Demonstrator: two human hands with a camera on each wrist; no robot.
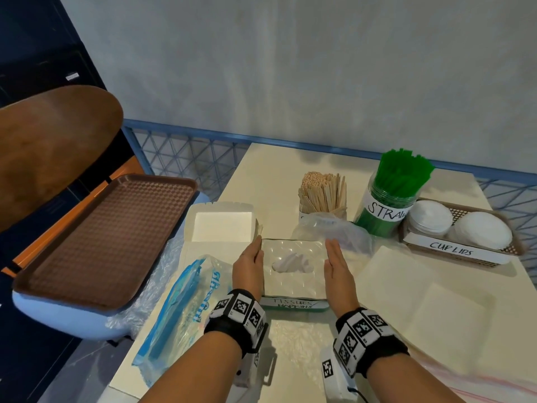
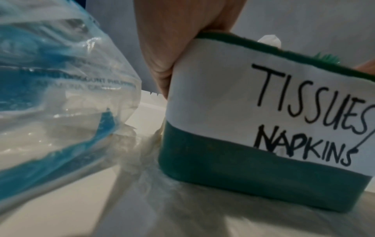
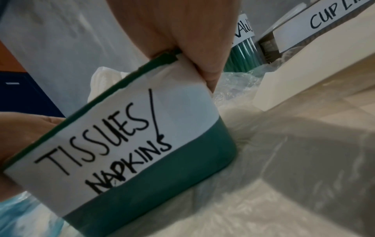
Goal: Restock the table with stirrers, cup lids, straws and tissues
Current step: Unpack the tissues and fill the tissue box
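Green tissue box [image 1: 293, 271] sits near the table's [image 1: 290, 359] front edge, about mid-width, white label on its front face reading TISSUES/NAPKINS. Head view: left hand [image 1: 248, 267] flat against the box's left side, right hand [image 1: 338, 267] flat against its right side, fingers straight on both, pressing inward, nothing curled round it. White tissue [image 1: 286, 263] pokes up through the slot in the clear top. Blue-and-clear wrapper [image 1: 177, 303] lies just left of the box, at the table's left edge. Open white carton [image 1: 222, 225] behind the wrapper. Stirrers [image 1: 324, 193] upright in a holder toward the back, straws [image 1: 392, 193] in a labelled jar to their right, lids [image 1: 459, 225] in a brown basket [image 1: 462, 257] at the right edge, marked CUP LIDS. Crumpled clear plastic [image 1: 334, 228] lies between the stirrers and the box. Brown tray [image 1: 104, 239] on a seat off the table's left side.

Left wrist view: hand [image 2: 172, 40] pressed on the box's [image 2: 223, 160] left end, palm against it, thumb position unclear. Wrapper [image 2: 56, 99] close on the left. Box bottom rests on thin plastic film.

Right wrist view: hand [image 3: 192, 35] against the box's [image 3: 152, 160] right end at the top rim, fingers pointing down and straight. Left hand [image 3: 22, 133] shows at the far end. Tissue [image 3: 105, 81] sticks up above the rim. Straws [image 3: 243, 49] and basket [image 3: 270, 48] sit behind, blurred.
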